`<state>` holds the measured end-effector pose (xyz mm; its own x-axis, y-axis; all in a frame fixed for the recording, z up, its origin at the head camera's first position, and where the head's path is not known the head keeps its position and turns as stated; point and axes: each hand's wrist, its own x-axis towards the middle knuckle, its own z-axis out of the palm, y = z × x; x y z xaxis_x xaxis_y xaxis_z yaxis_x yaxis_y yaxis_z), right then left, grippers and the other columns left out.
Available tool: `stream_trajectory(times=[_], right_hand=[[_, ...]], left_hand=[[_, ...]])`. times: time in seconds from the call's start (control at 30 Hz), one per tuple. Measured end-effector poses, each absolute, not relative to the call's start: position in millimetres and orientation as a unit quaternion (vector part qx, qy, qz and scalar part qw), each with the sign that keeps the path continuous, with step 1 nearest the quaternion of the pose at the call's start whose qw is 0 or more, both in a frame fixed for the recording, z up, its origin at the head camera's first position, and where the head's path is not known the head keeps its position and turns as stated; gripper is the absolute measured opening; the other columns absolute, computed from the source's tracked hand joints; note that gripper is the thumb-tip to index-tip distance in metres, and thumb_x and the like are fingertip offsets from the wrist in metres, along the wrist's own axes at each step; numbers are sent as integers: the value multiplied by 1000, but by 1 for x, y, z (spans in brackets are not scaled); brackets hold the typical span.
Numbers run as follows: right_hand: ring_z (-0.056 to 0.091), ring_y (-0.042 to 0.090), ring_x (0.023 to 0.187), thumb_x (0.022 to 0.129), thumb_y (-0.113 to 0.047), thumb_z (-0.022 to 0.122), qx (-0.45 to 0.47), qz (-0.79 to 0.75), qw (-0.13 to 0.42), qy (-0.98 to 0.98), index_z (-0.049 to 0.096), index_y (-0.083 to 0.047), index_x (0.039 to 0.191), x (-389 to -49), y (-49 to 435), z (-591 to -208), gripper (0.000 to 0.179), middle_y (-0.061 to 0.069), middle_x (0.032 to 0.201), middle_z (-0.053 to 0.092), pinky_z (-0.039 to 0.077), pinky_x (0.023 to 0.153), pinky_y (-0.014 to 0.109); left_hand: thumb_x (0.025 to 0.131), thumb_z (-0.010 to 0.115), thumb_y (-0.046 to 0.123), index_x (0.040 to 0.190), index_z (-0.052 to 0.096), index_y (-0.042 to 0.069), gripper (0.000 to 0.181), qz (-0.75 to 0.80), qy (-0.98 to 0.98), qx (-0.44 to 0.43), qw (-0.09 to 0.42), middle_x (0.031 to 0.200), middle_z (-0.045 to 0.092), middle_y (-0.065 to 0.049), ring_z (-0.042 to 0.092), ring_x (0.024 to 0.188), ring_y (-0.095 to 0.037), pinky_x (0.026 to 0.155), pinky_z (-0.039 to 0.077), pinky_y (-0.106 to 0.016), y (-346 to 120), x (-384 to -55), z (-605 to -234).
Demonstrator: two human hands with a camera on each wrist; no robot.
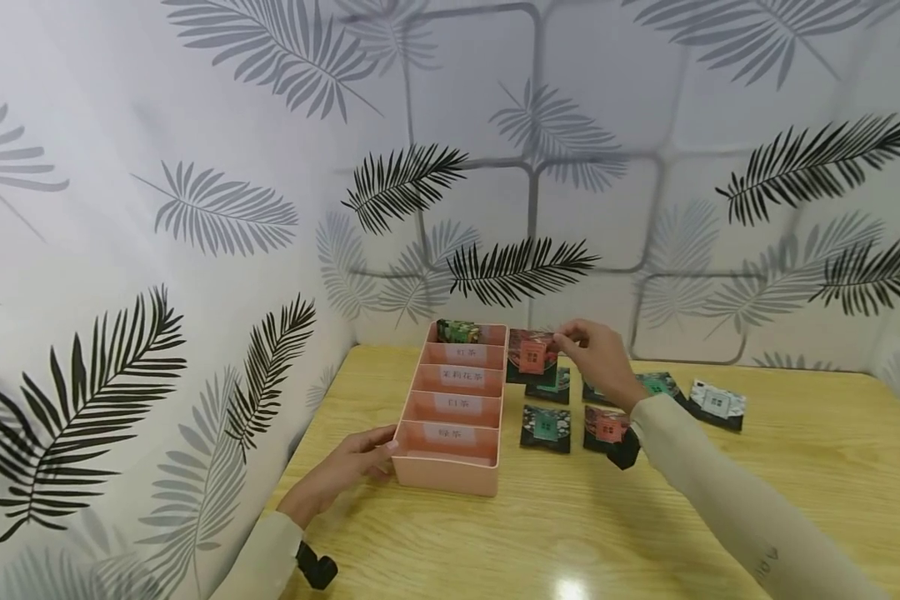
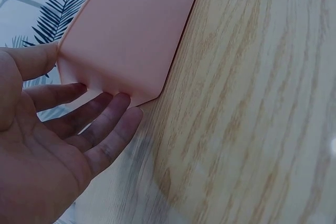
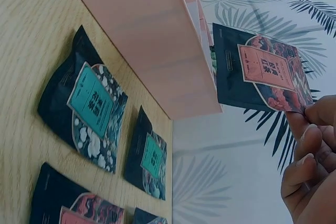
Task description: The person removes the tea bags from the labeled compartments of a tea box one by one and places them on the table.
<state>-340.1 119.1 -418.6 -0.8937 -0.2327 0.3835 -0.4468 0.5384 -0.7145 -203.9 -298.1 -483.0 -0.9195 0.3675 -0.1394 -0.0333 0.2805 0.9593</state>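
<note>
A pink divided box (image 1: 450, 477) with labelled compartments stands on the table. My left hand (image 1: 356, 457) holds its near left corner, thumb at the rim and fingertips on the outer wall (image 2: 136, 40). Between thumb and fingers, my right hand (image 1: 600, 358) pinches a tea bag packet (image 3: 262, 69), dark with a red label, by its edge. In the head view this packet (image 1: 532, 357) is raised beside the box's far right side. A green-patterned packet (image 1: 457, 332) lies in the farthest compartment; the nearer compartments show bare floors.
Several tea packets lie right of the box, among them a green-labelled one (image 1: 545, 428), a red-labelled one (image 1: 607, 427) and a white-labelled one (image 1: 716, 404). Leaf-patterned cloth (image 1: 480, 208) rises behind and left of the wooden table (image 1: 532, 533).
</note>
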Motion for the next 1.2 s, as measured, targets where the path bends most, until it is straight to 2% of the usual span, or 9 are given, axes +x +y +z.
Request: stream_trajectory(times=[0.37,0.63,0.7,0.8,0.87,0.93,1.0,1.1,1.2], right_hand=[[67,25,86,106,-29,62,185,396,141,-888,73,-10,114,-329,150,-430,23,8,101,75,53,72,45],[69,29,92,107,-29,60,186,393,135,-890,73,-9,117,-323,175,-430,25,8,101,75,55,79,50],[68,25,86,107,-30,61,184,389,139,-892,73,-9,116,-320,180,-430,25,9,100,75,55,75,46],[61,21,64,107,-30,61,176,386,134,-895,73,-10,115,-316,188,-432,25,9,99,75,51,63,40],[58,22,58,107,-32,60,171,383,129,-899,73,-11,115,-313,193,-434,26,9,97,75,50,60,41],[61,26,61,107,-33,60,167,382,125,-900,72,-11,116,-311,197,-435,27,10,98,75,53,63,45],[67,29,79,107,-34,60,165,380,127,-901,72,-11,116,-310,202,-437,28,11,100,75,55,74,50],[68,32,95,107,-34,59,159,381,128,-902,72,-8,116,-308,209,-439,30,12,105,74,55,81,53],[67,32,95,107,-34,59,148,381,124,-904,72,-7,115,-306,217,-442,31,13,105,74,55,77,50]], left_hand=[[109,53,38,161,33,4,65,594,777,102,180,158,41,-22,61,121,-30,99,52,-52,-297,-201,-482],[109,52,38,161,33,4,64,592,780,99,176,156,44,-22,62,119,-27,98,53,-50,-297,-204,-481],[109,52,38,161,33,5,65,592,780,101,177,156,44,-21,62,119,-26,99,53,-50,-297,-204,-480],[109,52,39,161,33,5,65,590,780,106,177,156,44,-21,61,120,-25,99,53,-50,-296,-204,-480],[109,52,39,161,33,5,65,589,781,109,177,156,44,-21,61,121,-25,100,52,-51,-296,-203,-479],[110,51,38,161,33,5,64,588,782,109,177,156,44,-21,61,120,-25,100,52,-51,-296,-203,-479],[110,51,37,161,32,4,64,587,782,109,177,157,43,-22,61,120,-26,100,52,-52,-297,-202,-479],[110,51,38,162,31,4,65,587,783,105,177,158,41,-22,61,118,-26,100,52,-52,-297,-203,-480],[109,51,39,161,32,3,66,588,782,106,175,158,41,-22,63,116,-26,100,52,-51,-297,-204,-481]])
